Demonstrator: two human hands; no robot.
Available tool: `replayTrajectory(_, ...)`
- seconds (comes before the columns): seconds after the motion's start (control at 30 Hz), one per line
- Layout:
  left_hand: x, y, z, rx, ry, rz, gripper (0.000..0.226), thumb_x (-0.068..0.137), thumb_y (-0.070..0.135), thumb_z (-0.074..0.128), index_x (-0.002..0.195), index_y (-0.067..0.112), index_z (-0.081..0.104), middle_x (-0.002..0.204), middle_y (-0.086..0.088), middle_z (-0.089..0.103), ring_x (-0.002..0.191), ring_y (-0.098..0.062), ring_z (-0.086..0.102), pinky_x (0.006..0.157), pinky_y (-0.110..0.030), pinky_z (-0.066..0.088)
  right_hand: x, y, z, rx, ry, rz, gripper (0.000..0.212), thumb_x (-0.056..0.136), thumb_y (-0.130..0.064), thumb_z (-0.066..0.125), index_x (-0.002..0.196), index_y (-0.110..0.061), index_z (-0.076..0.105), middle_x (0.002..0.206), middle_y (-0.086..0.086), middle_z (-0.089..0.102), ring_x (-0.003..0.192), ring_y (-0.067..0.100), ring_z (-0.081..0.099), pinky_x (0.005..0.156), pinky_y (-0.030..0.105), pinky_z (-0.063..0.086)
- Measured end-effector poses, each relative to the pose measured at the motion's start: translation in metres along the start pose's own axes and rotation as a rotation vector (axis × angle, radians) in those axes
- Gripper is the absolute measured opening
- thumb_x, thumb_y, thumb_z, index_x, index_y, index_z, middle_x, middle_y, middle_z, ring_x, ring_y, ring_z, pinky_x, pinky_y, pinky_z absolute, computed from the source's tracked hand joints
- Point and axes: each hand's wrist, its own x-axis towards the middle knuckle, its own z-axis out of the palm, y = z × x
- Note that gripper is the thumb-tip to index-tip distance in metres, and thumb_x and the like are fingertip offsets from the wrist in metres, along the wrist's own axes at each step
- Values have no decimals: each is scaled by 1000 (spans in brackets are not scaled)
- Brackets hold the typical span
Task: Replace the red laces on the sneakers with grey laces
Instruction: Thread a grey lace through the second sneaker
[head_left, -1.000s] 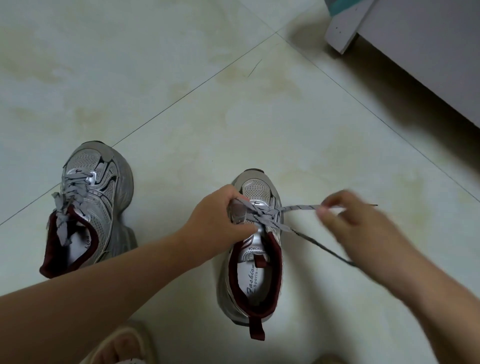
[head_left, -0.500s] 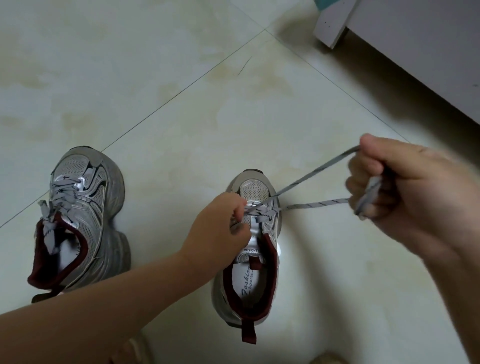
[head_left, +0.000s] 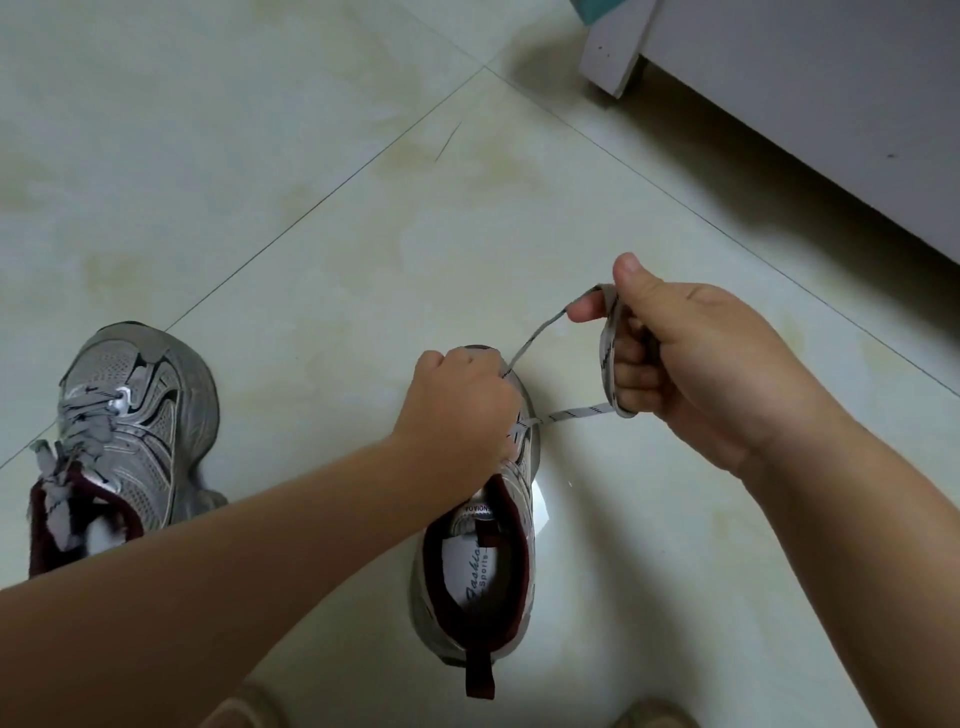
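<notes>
The near sneaker (head_left: 478, 561) stands on the tiled floor (head_left: 311, 182), toe away from the camera, with the grey lace (head_left: 571, 414) threaded only through its front eyelets; the upper eyelets near the maroon collar appear unlaced. The left hand (head_left: 460, 410) bears down on the forefoot with fingers curled, covering the laced section; whether it pinches the lace there or merely steadies the shoe cannot be told. The right hand (head_left: 691, 364) is closed on the lace, which now passes as a loop over the curled fingers, pinned under the thumb at the top. Compared with half a second earlier, this hand sits lower and closer to the shoe, and the lace is gathered around the fingers instead of being stretched out in two long strands; a second ago the same hand was only pinching a strand low beside the shoe. Judgement: slack has been drawn through the eyelets and is being taken up, so this shoe is at an early lacing stage. The far sneaker (head_left: 132, 431), to the left and well apart, already carries grey lacing with loose ends at the tongue. No red lace is visible. A white cabinet (head_left: 805, 104) stands at upper right.
</notes>
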Motion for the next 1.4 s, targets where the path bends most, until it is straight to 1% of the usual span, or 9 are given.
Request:
replayTrajectory(0.2, -5, -1, 7, -246, 227, 83, 10, 80, 11, 55, 75, 6, 61, 91, -9, 58, 87, -24, 54, 71, -29, 32, 6, 15, -6, -96, 174, 87, 29, 93, -43, 46, 89, -14, 51, 56, 0, 31, 51, 15, 23, 49, 27, 21)
replayTrajectory(0.5, -14, -19, -1, -500, -144, 128, 46, 68, 49, 72, 50, 28, 35, 109, 12, 43, 105, -3, 25, 84, -18, 19, 10, 45, -14, -319, 299, 70, 11, 91, -16, 36, 86, -16, 45, 75, -2, 43, 63, 15, 37, 60, 28, 34)
replayTrajectory(0.67, -32, -44, -45, -1246, 192, -239, 18, 81, 13, 63, 64, 15, 66, 86, 7, 65, 79, 6, 57, 82, -13, 42, 8, 57, -13, -585, 190, -64, 26, 91, -6, 40, 76, -19, 57, 62, -3, 46, 57, 14, 42, 54, 22, 34)
replayTrajectory(0.8, -45, -93, -62, -1790, 414, -587, 43, 90, 17, 48, 49, 19, 60, 49, 9, 53, 45, -7, 53, 64, -20, 53, 0, 68, -4, -762, 37, -76, 8, 91, -23, 48, 98, -27, 50, 63, -8, 50, 61, 7, 49, 60, 19, 39)
replayTrajectory(0.93, -57, -129, -50, -1359, 339, -858, 27, 89, 22, 55, 63, 21, 52, 39, 10, 46, 30, -4, 40, 40, -13, 44, -4, 74, 10, -859, -127, -56, 2, 93, -20, 38, 93, -18, 38, 72, -3, 49, 67, 15, 46, 63, 31, 35)
replayTrajectory(0.97, -60, -133, -44, -1197, 261, -886, 13, 83, 24, 63, 73, 17, 60, 47, 2, 54, 38, -10, 51, 47, -20, 49, -5, 75, 14, -894, -144, -78, 4, 94, -19, 38, 90, -19, 39, 74, -4, 49, 68, 15, 46, 62, 30, 36)
replayTrajectory(1.07, -67, -130, -30, -619, 19, -896, 72, 60, 32, 77, 118, 1, 48, 104, -29, 57, 100, -42, 56, 88, -52, 46, -5, 81, 19, -872, -135, -138, 15, 92, -16, 47, 79, -25, 48, 68, -14, 49, 64, 4, 46, 58, 14, 35)
replayTrajectory(1.3, -63, -38, -35, -407, 125, -80, 14, 70, 35, 58, 75, 28, 70, 81, 5, 59, 83, -21, 55, 80, -38, 37, -2, 88, 24, -849, -41, -181, 14, 87, -17, 60, 92, -21, 72, 83, -6, 67, 75, 7, 56, 64, 17, 36)
replayTrajectory(1.4, -53, -8, -15, -311, 71, -33, 16, 80, 36, 60, 94, 36, 68, 87, 13, 43, 93, -11, 40, 79, -28, 17, -1, 90, 25, -866, -20, -186, 12, 85, -16, 61, 90, -21, 71, 73, -9, 60, 69, 7, 51, 60, 17, 32)
